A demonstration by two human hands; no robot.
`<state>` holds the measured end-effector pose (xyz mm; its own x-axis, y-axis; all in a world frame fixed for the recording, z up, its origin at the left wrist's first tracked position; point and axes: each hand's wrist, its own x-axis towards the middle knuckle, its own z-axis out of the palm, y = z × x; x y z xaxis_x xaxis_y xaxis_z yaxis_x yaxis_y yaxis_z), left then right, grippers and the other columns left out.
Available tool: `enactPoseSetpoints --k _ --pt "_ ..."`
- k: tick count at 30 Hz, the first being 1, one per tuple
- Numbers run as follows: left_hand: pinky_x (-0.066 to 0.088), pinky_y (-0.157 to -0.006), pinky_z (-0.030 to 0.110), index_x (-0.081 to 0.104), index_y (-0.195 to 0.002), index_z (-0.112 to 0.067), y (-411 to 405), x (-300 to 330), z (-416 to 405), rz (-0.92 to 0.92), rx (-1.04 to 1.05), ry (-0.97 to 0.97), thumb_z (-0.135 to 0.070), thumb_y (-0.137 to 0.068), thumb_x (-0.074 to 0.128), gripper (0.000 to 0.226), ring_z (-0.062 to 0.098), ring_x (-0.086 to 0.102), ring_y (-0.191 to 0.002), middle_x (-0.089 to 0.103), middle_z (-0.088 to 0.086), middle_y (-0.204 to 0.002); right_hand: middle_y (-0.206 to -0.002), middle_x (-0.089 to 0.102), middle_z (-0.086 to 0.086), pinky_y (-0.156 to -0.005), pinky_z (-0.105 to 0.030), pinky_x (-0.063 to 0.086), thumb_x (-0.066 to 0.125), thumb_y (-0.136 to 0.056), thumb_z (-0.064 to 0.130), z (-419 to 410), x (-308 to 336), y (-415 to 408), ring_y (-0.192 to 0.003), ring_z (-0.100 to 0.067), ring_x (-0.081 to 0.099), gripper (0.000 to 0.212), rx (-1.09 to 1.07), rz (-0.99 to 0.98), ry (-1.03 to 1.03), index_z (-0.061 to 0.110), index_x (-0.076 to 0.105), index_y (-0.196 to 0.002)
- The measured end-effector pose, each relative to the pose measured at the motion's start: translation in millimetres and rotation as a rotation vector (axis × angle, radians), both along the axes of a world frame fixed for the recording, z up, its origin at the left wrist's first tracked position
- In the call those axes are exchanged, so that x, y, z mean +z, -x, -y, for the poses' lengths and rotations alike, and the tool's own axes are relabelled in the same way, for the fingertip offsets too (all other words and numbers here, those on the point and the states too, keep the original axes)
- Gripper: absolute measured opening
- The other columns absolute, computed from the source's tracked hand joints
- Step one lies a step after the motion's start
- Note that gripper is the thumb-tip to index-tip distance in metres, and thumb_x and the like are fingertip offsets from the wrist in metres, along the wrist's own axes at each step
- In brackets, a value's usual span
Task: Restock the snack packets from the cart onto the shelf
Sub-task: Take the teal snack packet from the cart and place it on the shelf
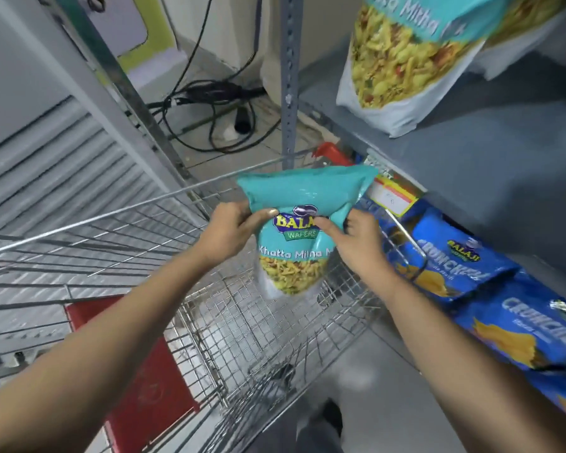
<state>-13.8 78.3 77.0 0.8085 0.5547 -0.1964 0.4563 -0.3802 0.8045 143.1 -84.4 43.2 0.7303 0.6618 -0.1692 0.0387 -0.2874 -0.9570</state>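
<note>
Forearms reach out over wire cart [209,322], left hand [229,233] and right hand [353,243] both pinching teal snack packet [298,230] by its sides above the cart basket, blue chip packets [455,266] on lower shelf right, matching teal packet [402,63] on grey shelf [504,165] beyond.

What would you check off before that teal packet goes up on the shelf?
1. Both hands hold the Khatta Mitha packet: ok, left hand and right hand pinch its upper part.
2. Packet clear of the cart: ok, held above the basket.
3. Free space on the grey shelf beside the matching packet: ok.
4. Packet undamaged: cannot tell.
5. More packets left in the cart: none visible.
6. Blue Crunchex packets below out of the way: ok.
</note>
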Motion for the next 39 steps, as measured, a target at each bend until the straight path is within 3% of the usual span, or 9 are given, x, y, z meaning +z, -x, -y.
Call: enactPoseSetpoints --k 3,9,16,21,24,28,33,36,39 --pt "0.055 -0.066 0.026 0.071 -0.091 -0.02 -8.3 71.4 18.5 0.083 -0.163 -0.055 -0.053 -0.088 0.053 0.037 0.004 0.068 -0.07 0.077 -0.001 -0.088 -0.084 0.076 0.014 -0.081 -0.041 0.059 0.076 -0.075 0.035 44.5 68.8 13.1 -0.083 -0.008 0.071 0.01 -0.089 0.074 -0.151 0.029 0.073 -0.082" --pt "0.057 -0.08 0.048 0.072 -0.099 -0.016 -61.1 182.5 75.1 0.292 -0.346 -0.06 -0.062 -0.082 0.052 0.053 0.005 0.064 -0.084 0.079 0.003 -0.096 -0.076 0.076 0.019 -0.072 -0.036 0.059 0.077 -0.077 0.024 132.1 192.6 1.7 -0.074 -0.006 0.067 0.005 -0.31 0.228 -0.312 0.026 0.072 -0.076" --pt "0.02 -0.043 0.022 0.033 -0.044 -0.014 -183.2 271.2 152.5 0.394 -0.408 -0.298 -0.046 -0.086 0.063 0.061 0.008 0.027 -0.038 0.029 0.0 -0.043 -0.076 0.074 0.025 -0.072 -0.03 0.057 0.076 -0.078 0.018 208.3 262.4 -78.3 -0.076 -0.003 0.064 0.009 -0.531 0.406 -0.4 0.027 0.074 -0.08" --pt "0.042 -0.063 0.032 0.064 -0.068 -0.005 -261.7 263.0 175.5 0.36 -0.523 -0.245 -0.044 -0.087 0.062 0.043 0.007 0.047 -0.066 0.068 0.016 -0.072 -0.068 0.072 0.024 -0.074 -0.048 0.06 0.08 -0.073 0.031 231.6 249.0 -139.8 -0.073 -0.006 0.065 0.01 -0.697 0.429 -0.264 0.022 0.074 -0.074" --pt "0.044 -0.067 0.031 0.066 -0.077 0.001 -289.0 231.5 180.2 0.311 -0.539 -0.183 -0.046 -0.085 0.064 0.047 0.013 0.047 -0.068 0.064 0.009 -0.071 -0.081 0.075 0.009 -0.077 -0.049 0.06 0.08 -0.075 0.022 235.3 226.7 -156.8 -0.074 -0.006 0.067 0.017 -0.72 0.386 -0.166 0.011 0.076 -0.087" --pt "0.056 -0.093 0.035 0.07 -0.102 -0.014 -297.8 222.8 187.2 0.353 -0.534 0.112 -0.034 -0.087 0.067 0.025 0.013 0.068 -0.098 0.073 0.005 -0.11 -0.101 0.073 -0.002 -0.076 -0.022 0.055 0.073 -0.082 0.017 246.3 233.1 -171.4 -0.079 0.003 0.067 0.011 -0.657 0.219 -0.277 0.018 0.071 -0.093" --pt "0.041 -0.044 0.006 0.064 -0.095 0.006 -304.2 268.9 196.5 0.636 -0.288 0.178 -0.01 -0.091 0.06 0.016 -0.01 0.054 -0.038 0.065 0.008 -0.072 -0.074 0.071 0.01 -0.073 -0.028 0.047 0.068 -0.086 0.016 260.4 272.1 -197.8 -0.072 -0.009 0.059 0.012 -0.832 0.156 -0.562 0.017 0.067 -0.074" --pt "0.038 -0.043 0.009 0.065 -0.091 0.006 -304.7 278.8 200.5 0.687 -0.23 0.206 -0.008 -0.089 0.063 0.014 -0.009 0.051 -0.035 0.066 0.012 -0.059 -0.064 0.068 0.014 -0.073 -0.03 0.049 0.07 -0.084 0.018 262.9 275.3 -201.2 -0.069 -0.01 0.056 0.021 -0.854 0.167 -0.548 0.02 0.067 -0.063" --pt "0.043 -0.045 0.004 0.059 -0.11 0.011 -301.7 260.8 192.6 0.621 -0.302 0.294 -0.009 -0.089 0.064 0.029 -0.009 0.058 -0.042 0.069 0.001 -0.069 -0.086 0.072 0.006 -0.06 -0.011 0.046 0.071 -0.084 0.023 267.1 261.8 -195.5 -0.069 -0.003 0.061 0.006 -0.763 0.148 -0.458 0.022 0.069 -0.079"
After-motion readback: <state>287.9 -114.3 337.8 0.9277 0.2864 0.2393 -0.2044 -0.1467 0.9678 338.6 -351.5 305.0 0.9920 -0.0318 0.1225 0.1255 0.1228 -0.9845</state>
